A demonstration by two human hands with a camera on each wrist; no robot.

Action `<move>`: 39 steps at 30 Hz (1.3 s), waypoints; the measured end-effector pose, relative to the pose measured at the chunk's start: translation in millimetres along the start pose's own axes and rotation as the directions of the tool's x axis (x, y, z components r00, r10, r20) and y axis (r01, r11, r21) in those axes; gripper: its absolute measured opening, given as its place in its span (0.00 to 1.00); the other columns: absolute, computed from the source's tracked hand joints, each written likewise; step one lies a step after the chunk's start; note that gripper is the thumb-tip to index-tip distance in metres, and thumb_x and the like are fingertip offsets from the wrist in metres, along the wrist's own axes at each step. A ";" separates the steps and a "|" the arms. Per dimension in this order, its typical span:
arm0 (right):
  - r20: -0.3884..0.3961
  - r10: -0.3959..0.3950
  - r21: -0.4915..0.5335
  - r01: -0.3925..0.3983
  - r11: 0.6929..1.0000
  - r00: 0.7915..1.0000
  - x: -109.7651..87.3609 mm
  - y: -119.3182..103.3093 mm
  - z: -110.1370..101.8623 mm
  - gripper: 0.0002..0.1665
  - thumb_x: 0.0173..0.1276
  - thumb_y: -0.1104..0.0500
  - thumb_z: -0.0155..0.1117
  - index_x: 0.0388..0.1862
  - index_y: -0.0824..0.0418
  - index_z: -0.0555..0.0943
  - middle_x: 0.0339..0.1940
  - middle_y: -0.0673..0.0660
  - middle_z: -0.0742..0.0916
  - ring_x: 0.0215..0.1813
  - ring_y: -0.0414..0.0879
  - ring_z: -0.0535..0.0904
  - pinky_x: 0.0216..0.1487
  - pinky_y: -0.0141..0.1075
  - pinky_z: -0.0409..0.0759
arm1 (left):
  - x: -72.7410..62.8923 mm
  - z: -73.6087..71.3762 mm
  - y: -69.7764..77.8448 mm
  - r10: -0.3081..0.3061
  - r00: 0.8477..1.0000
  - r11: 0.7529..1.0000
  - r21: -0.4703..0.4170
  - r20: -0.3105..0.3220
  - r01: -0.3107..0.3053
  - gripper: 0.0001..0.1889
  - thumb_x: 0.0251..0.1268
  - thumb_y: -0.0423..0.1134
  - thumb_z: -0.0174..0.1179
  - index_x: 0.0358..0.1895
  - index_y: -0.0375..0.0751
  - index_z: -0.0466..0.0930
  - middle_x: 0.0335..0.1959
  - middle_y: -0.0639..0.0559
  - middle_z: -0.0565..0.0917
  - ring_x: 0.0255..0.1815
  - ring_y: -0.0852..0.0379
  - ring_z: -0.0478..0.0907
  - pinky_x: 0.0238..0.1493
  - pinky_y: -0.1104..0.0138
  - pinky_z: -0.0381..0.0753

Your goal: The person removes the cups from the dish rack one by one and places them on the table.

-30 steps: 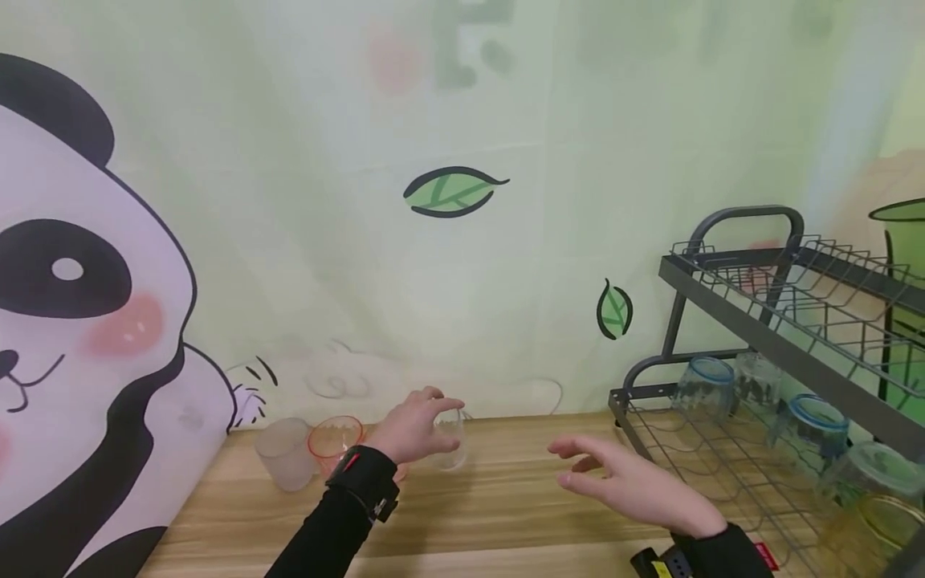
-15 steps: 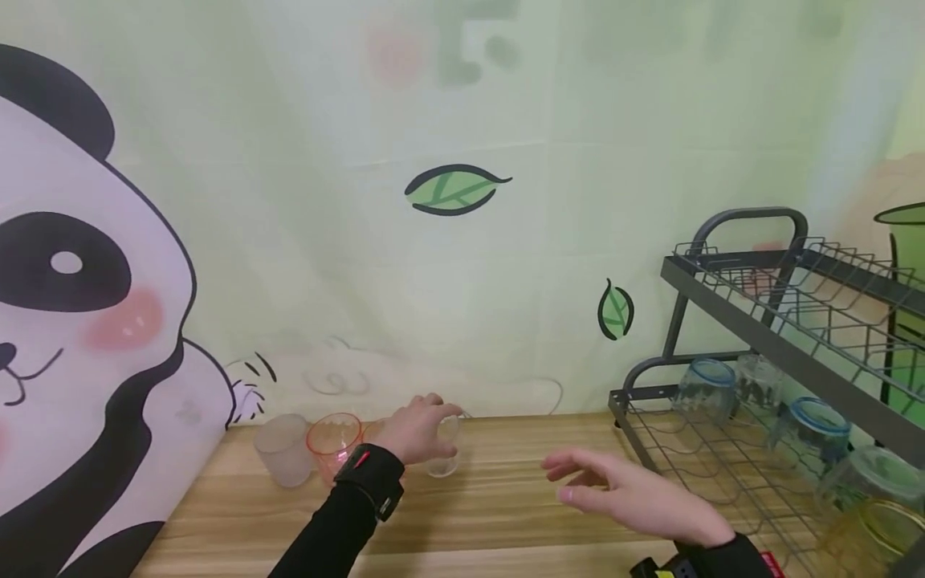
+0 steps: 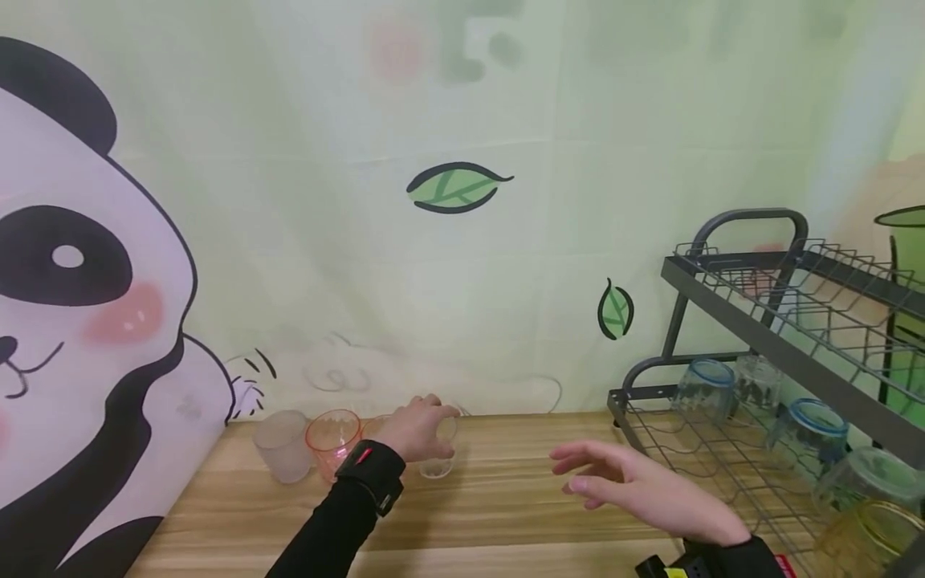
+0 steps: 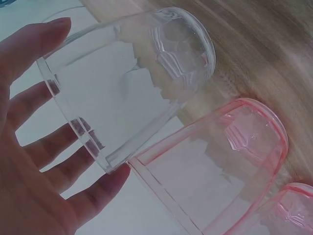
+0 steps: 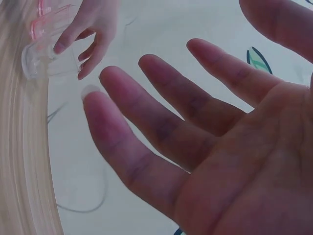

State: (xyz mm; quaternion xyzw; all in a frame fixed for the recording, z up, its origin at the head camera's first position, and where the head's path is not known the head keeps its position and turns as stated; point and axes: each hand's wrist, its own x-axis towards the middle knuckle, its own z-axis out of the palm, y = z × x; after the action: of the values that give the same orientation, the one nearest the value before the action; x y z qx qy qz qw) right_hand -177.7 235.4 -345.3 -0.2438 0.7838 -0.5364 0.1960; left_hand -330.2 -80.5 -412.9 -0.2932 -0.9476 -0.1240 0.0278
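Note:
My left hand [image 3: 415, 431] reaches over the back of the table and holds a clear drinking glass [image 3: 438, 464] by its rim. In the left wrist view the thumb lies on one side of the clear glass [image 4: 112, 93], and the fingers spread along the other. A pink glass [image 4: 210, 181] stands right beside it, its rim close to the little fingertip. Farther left are an orange-rimmed pink glass [image 3: 334, 440] and a frosted glass [image 3: 283, 448]. My right hand [image 3: 632, 488] hovers over the table with relaxed fingers, holding nothing.
A dark two-tier wire rack [image 3: 740, 323] stands at the right. Its lower tier carries several upturned glasses, among them a blue-rimmed glass [image 3: 705, 393] and a yellow glass [image 3: 863, 536]. Behind the wooden table [image 3: 499, 514] hangs a printed panda backdrop [image 3: 462, 305].
My left hand and the clear glass have shifted slightly left, toward the pink glasses. My right hand dipped left, then moved slightly back right, staying unoccupied.

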 end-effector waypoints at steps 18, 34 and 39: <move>-0.021 -0.042 0.147 0.045 0.988 0.999 -5.6 8.3 4.7 0.24 0.80 0.56 0.48 0.71 0.61 0.66 0.65 0.64 0.74 0.61 0.54 0.76 0.56 0.45 0.78 | -12.1 -1.4 2.0 -0.016 1.000 1.000 -0.022 0.027 0.017 0.44 0.53 0.61 0.69 0.73 0.47 0.66 0.74 0.36 0.60 0.76 0.37 0.49 0.68 0.37 0.51; -0.297 -0.018 -0.276 -0.068 0.959 0.955 -7.7 -6.8 -18.6 0.27 0.74 0.45 0.57 0.65 0.59 0.73 0.61 0.58 0.78 0.60 0.54 0.74 0.52 0.48 0.77 | -17.4 -20.9 25.8 0.015 0.994 0.991 -0.134 -0.105 -0.029 0.38 0.71 0.69 0.40 0.75 0.50 0.61 0.78 0.39 0.50 0.79 0.44 0.36 0.72 0.41 0.44; -0.327 -0.021 -0.381 -0.111 0.918 0.945 -12.0 -14.0 -25.4 0.27 0.74 0.46 0.58 0.66 0.59 0.72 0.63 0.60 0.77 0.61 0.57 0.73 0.55 0.51 0.74 | -22.9 -22.9 33.0 0.003 0.995 0.990 -0.143 -0.103 -0.018 0.38 0.71 0.70 0.36 0.75 0.50 0.62 0.78 0.42 0.49 0.79 0.46 0.36 0.72 0.42 0.44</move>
State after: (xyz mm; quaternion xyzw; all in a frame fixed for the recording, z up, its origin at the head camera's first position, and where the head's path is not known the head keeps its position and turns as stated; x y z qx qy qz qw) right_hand -180.0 257.1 -322.8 -0.1684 0.9026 -0.3954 0.0238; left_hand -293.2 -72.5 -386.3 -0.2925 -0.9320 -0.2069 0.0560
